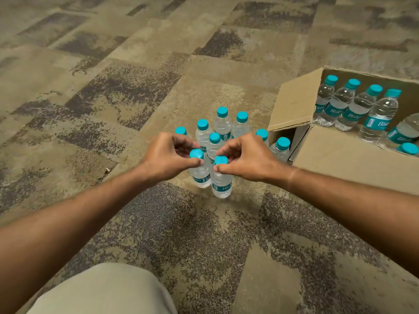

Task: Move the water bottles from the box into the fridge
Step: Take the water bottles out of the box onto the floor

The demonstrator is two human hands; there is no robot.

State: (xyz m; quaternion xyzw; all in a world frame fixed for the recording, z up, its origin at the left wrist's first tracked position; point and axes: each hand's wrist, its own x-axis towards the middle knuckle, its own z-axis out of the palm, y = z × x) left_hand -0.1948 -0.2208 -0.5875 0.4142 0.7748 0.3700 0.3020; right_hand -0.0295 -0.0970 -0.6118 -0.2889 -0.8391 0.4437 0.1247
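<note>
Several small clear water bottles with teal caps [222, 124] stand upright in a cluster on the carpet. My left hand [169, 156] pinches the neck of one front bottle [200, 172] just under its cap. My right hand [246, 158] pinches the neck of the bottle beside it [221, 184]. Both held bottles are upright and close together. An open cardboard box [347, 159] sits at the right, with several more of the same bottles [353, 105] inside it. No fridge is in view.
Patterned beige and grey carpet [136, 87] covers the floor all around. One box flap [294, 103] stands up next to the bottle cluster. My knee in beige trousers [106, 291] is at the bottom edge.
</note>
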